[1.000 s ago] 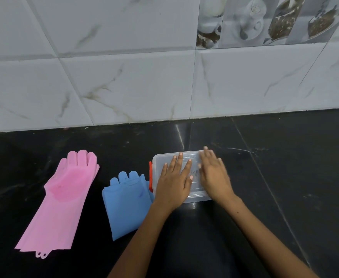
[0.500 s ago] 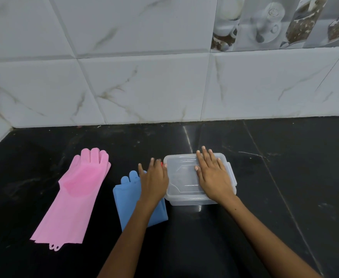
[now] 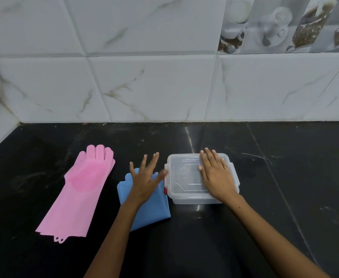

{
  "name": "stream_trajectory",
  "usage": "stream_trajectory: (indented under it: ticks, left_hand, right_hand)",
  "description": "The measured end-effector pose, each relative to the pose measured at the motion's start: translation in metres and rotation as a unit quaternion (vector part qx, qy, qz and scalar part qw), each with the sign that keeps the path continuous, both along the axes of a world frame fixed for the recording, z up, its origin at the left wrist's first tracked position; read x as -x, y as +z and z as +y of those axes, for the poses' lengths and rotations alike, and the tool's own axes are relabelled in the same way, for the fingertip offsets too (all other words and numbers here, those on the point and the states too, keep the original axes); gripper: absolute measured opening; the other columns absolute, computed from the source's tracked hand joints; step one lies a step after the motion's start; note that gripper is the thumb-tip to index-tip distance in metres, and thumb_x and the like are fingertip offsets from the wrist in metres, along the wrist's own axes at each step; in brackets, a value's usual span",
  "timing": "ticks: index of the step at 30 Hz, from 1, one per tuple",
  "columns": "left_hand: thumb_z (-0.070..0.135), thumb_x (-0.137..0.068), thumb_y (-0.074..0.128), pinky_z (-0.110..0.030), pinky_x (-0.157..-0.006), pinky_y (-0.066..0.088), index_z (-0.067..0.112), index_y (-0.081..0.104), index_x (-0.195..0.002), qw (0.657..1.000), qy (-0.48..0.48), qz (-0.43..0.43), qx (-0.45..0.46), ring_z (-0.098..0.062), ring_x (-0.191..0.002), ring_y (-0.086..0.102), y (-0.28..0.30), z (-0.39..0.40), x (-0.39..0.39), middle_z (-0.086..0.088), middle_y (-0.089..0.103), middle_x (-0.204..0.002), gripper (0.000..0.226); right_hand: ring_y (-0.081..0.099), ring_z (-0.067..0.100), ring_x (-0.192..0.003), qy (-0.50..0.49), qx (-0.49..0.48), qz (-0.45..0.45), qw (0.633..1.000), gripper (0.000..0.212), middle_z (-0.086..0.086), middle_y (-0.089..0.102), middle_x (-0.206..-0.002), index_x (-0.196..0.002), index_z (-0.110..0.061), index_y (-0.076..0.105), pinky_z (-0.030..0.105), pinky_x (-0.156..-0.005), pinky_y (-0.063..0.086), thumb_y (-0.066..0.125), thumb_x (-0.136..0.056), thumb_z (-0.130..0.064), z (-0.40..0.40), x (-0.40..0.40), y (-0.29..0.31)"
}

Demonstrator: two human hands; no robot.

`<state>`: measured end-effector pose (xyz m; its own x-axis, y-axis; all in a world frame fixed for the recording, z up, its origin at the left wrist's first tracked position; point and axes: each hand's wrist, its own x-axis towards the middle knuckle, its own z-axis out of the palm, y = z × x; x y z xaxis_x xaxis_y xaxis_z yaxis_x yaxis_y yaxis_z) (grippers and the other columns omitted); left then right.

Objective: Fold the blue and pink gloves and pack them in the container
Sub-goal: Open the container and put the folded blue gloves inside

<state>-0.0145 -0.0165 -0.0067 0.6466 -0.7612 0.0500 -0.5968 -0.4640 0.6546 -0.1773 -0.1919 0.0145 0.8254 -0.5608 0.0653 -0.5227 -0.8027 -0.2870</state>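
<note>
Two gloves are laid on the black counter (image 3: 285, 177), left of a clear lidded container (image 3: 184, 177). The pink glove (image 3: 80, 189) is spread flat, full length, fingers toward the tiled wall (image 3: 154, 87), well apart from the container. The blue glove (image 3: 150, 207) is placed between them, just beside the container, partly covered by the left hand (image 3: 144, 179), which is spread open over it with nothing grasped. The right hand (image 3: 216, 175) is rested flat, fingers extended, on the container's closed lid.
</note>
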Motion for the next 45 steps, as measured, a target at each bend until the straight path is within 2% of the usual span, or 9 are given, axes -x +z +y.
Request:
stream_trajectory:
  ticks: [5,11,13,16,21,32,38,42,45]
  left_hand:
    - [0.073,-0.043,0.076,-0.048,-0.118,-0.009,0.049,-0.014,-0.142,0.986,-0.138,0.091,0.019,-0.012,-0.146,0.003,0.003,0.017,0.015,0.016,0.009,-0.157,0.135]
    - [0.073,-0.037,0.077,-0.045,-0.116,-0.015,0.036,-0.024,-0.143,0.985,-0.165,0.048,0.009,-0.008,-0.146,-0.001,0.004,0.017,0.023,0.021,-0.009,-0.156,0.151]
    - [0.069,-0.037,0.081,-0.046,-0.116,-0.016,0.033,-0.025,-0.143,0.985,-0.157,0.072,0.021,0.004,-0.143,-0.001,0.009,0.014,0.023,0.030,0.002,-0.152,0.154]
    - [0.059,-0.041,0.086,-0.053,-0.118,-0.008,0.037,-0.031,-0.139,0.984,-0.143,0.101,0.038,-0.005,-0.144,0.012,0.012,0.013,0.022,0.012,0.026,-0.153,0.155]
    - [0.051,-0.042,0.090,-0.058,-0.116,0.013,0.039,-0.032,-0.138,0.983,-0.121,0.124,0.057,0.001,-0.140,0.013,0.013,0.012,0.027,0.005,0.029,-0.153,0.155]
    - [0.047,-0.049,0.087,-0.058,-0.116,0.011,0.035,-0.026,-0.142,0.984,-0.121,0.117,0.052,-0.014,-0.144,0.016,0.009,0.014,0.025,0.000,0.024,-0.155,0.147]
    - [0.058,-0.046,0.083,-0.043,-0.117,-0.012,0.035,-0.029,-0.141,0.985,-0.143,0.086,0.044,-0.012,-0.146,0.004,0.004,0.014,0.017,0.029,0.009,-0.151,0.148]
    - [0.077,-0.037,0.074,-0.042,-0.112,-0.022,0.034,-0.034,-0.138,0.980,-0.183,0.005,-0.078,-0.008,-0.141,-0.024,0.017,0.020,0.003,0.015,-0.020,-0.154,0.154]
    - [0.094,-0.053,0.039,-0.039,-0.113,-0.019,0.030,-0.019,-0.145,0.984,-0.153,-0.049,-0.083,-0.007,-0.140,-0.027,0.035,0.004,0.012,0.010,-0.030,-0.152,0.126]
  right_hand:
    - [0.004,0.019,-0.148,0.022,-0.019,0.010,1.000,0.068,0.000,0.011,-0.160,-0.151,-0.021,0.012,0.039,-0.121,0.007,0.027,-0.095,-0.057,0.007,0.005,0.005]
    - [-0.010,0.023,-0.147,0.189,-0.080,0.163,0.965,0.123,-0.001,-0.009,-0.160,-0.149,-0.032,0.001,0.050,-0.118,-0.007,0.057,-0.054,-0.086,-0.024,0.019,0.029]
    - [-0.005,0.025,-0.146,0.224,-0.059,0.172,0.958,0.126,0.000,0.000,-0.156,-0.147,-0.037,0.003,0.052,-0.115,-0.014,0.062,-0.046,-0.086,-0.027,0.015,0.032]
    - [0.005,0.027,-0.143,0.243,-0.052,0.147,0.957,0.123,-0.001,0.011,-0.151,-0.142,-0.043,0.007,0.050,-0.113,-0.014,0.065,-0.043,-0.085,-0.024,0.007,0.032]
    - [0.004,0.026,-0.144,0.263,-0.028,0.125,0.956,0.121,0.000,0.007,-0.155,-0.145,-0.042,0.008,0.056,-0.117,-0.006,0.065,-0.046,-0.084,-0.023,0.007,0.028]
    - [0.017,0.016,-0.137,0.249,-0.072,0.022,0.965,0.100,0.000,0.023,-0.149,-0.135,-0.041,0.029,0.044,-0.116,0.002,0.067,-0.049,-0.075,-0.015,0.010,0.021]
    - [0.025,0.011,-0.128,0.211,-0.181,-0.020,0.960,0.090,-0.010,0.029,-0.140,-0.130,-0.046,0.037,0.037,-0.108,0.022,0.072,-0.050,-0.067,-0.019,0.009,0.039]
    - [0.033,0.016,-0.126,0.102,-0.179,-0.048,0.977,0.095,-0.004,0.035,-0.139,-0.129,-0.043,0.040,0.051,-0.109,0.032,0.064,-0.044,-0.077,-0.015,0.012,0.040]
    - [0.036,0.026,-0.129,-0.037,-0.181,-0.097,0.978,0.100,0.003,0.037,-0.141,-0.129,-0.042,0.042,0.055,-0.108,0.033,0.064,-0.040,-0.081,-0.019,0.019,0.038]
